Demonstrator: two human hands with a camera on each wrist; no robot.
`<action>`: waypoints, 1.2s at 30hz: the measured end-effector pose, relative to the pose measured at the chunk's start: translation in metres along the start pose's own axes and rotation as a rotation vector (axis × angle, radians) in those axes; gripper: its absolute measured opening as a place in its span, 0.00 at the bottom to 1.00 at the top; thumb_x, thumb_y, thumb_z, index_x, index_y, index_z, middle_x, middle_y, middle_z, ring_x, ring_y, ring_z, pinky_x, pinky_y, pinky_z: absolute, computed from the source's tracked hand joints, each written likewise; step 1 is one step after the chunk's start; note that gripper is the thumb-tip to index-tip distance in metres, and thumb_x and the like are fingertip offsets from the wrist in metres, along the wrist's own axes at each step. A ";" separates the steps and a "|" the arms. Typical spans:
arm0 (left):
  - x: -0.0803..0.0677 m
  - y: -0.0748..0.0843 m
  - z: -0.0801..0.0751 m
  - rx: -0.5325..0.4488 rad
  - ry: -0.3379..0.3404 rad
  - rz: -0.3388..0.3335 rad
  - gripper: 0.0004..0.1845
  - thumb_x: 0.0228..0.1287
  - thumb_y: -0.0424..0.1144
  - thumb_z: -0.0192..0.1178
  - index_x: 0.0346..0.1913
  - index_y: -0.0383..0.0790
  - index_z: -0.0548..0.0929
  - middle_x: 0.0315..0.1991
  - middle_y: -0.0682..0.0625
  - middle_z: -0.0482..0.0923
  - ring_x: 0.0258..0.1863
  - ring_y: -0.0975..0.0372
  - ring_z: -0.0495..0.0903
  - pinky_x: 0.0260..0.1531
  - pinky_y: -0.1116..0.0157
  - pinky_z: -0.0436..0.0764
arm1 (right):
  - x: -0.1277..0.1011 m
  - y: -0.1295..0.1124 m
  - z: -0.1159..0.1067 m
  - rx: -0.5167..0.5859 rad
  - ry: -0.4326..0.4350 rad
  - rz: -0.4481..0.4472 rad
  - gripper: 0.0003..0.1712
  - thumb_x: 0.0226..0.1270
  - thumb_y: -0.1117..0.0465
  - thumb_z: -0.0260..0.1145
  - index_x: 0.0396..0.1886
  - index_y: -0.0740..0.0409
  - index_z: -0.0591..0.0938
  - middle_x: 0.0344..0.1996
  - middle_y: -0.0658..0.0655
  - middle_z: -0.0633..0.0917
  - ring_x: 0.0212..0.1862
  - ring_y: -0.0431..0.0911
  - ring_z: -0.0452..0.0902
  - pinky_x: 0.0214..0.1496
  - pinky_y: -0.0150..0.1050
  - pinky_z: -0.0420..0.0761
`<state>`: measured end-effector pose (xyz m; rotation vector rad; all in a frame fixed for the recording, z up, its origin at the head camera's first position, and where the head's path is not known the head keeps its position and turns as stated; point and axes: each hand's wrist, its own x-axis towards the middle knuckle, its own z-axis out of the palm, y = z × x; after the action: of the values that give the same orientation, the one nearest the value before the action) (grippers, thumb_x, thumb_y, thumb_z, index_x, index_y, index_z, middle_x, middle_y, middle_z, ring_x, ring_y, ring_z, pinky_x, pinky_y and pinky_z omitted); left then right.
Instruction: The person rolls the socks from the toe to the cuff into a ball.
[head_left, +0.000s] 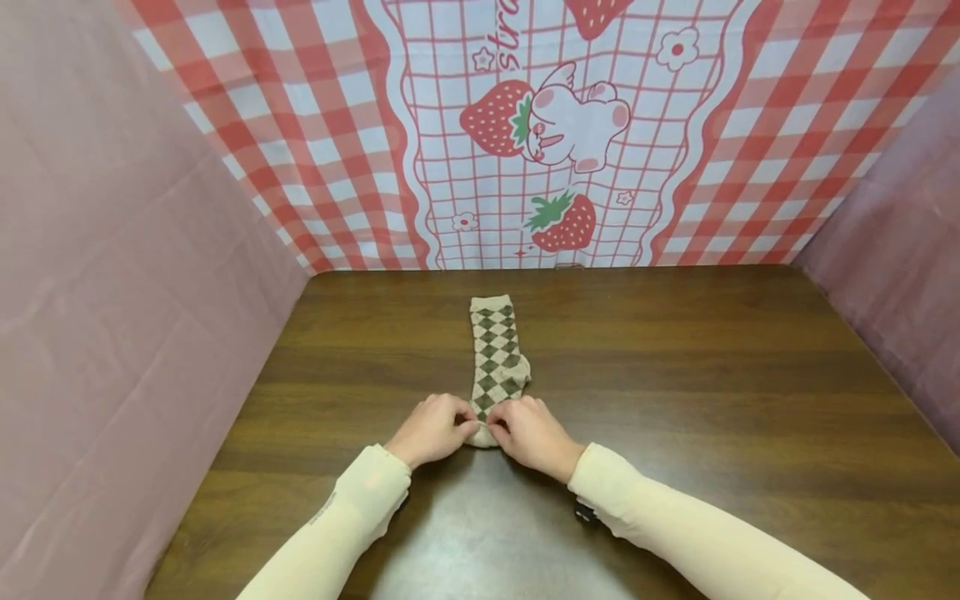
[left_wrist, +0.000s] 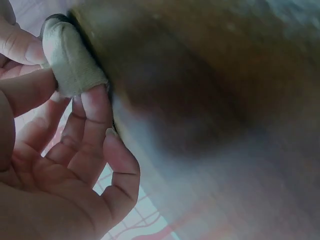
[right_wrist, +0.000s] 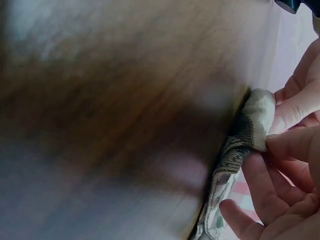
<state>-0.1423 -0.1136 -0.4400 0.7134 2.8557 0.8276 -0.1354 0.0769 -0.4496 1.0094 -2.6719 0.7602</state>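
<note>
A dark wooden bench (head_left: 675,375) stands boxed in by pink cloth walls (head_left: 112,292), with a red-checked strawberry curtain (head_left: 525,125) hanging across the back. On the bench a beige sock (head_left: 497,350) with a brown diamond pattern lies flat, running straight away from the person, cuff at the far end and toe at the near end.

Both hands meet at that near end. The left hand (head_left: 433,429) pinches the toe from its side, thumb and fingers curled onto the plain beige tip, as the left wrist view shows close up. The right hand (head_left: 534,435) pinches the same end from the other side, thumb and forefinger closed on the knit edge. The rest of the sock lies beyond the knuckles, untouched.

The step in hand looks like starting a fold or roll from the toe. To do it well, both pinches should sit level and take equal cloth, so the end lifts square, and the roll should travel straight along the sock's length toward the cuff, keeping the edges lined up
</note>
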 end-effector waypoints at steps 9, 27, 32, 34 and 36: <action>0.002 0.002 0.003 -0.023 0.011 -0.070 0.10 0.60 0.37 0.67 0.22 0.49 0.83 0.21 0.61 0.77 0.23 0.65 0.74 0.30 0.64 0.75 | -0.001 -0.009 0.003 -0.030 0.001 -0.011 0.10 0.56 0.72 0.68 0.22 0.56 0.81 0.23 0.50 0.79 0.27 0.44 0.77 0.31 0.39 0.79; 0.009 -0.001 0.002 -0.040 0.005 -0.038 0.08 0.59 0.37 0.68 0.24 0.49 0.85 0.21 0.61 0.78 0.22 0.67 0.74 0.28 0.66 0.74 | -0.013 -0.026 0.003 -0.219 0.026 -0.215 0.07 0.52 0.74 0.66 0.23 0.59 0.79 0.26 0.52 0.77 0.32 0.48 0.75 0.33 0.43 0.77; 0.008 0.000 0.001 -0.048 -0.006 -0.055 0.07 0.58 0.36 0.67 0.24 0.47 0.84 0.20 0.60 0.77 0.22 0.67 0.74 0.27 0.66 0.74 | -0.009 -0.023 0.005 -0.242 0.031 -0.212 0.07 0.52 0.74 0.67 0.24 0.59 0.80 0.25 0.53 0.77 0.31 0.48 0.76 0.34 0.42 0.77; 0.008 0.000 0.001 -0.052 -0.012 -0.069 0.05 0.59 0.35 0.67 0.27 0.45 0.83 0.20 0.59 0.76 0.21 0.67 0.73 0.27 0.66 0.74 | -0.008 -0.022 0.006 -0.252 0.019 -0.207 0.06 0.52 0.74 0.67 0.26 0.60 0.82 0.26 0.53 0.78 0.32 0.48 0.76 0.36 0.42 0.78; 0.008 0.001 0.001 -0.055 -0.011 -0.079 0.04 0.59 0.35 0.67 0.30 0.44 0.82 0.21 0.58 0.75 0.21 0.67 0.73 0.27 0.66 0.75 | -0.006 -0.021 0.007 -0.260 0.005 -0.204 0.05 0.52 0.74 0.68 0.28 0.62 0.83 0.27 0.54 0.78 0.33 0.48 0.76 0.37 0.42 0.78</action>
<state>-0.1489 -0.1091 -0.4399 0.5922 2.8185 0.8841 -0.1165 0.0629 -0.4496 1.1812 -2.5267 0.3637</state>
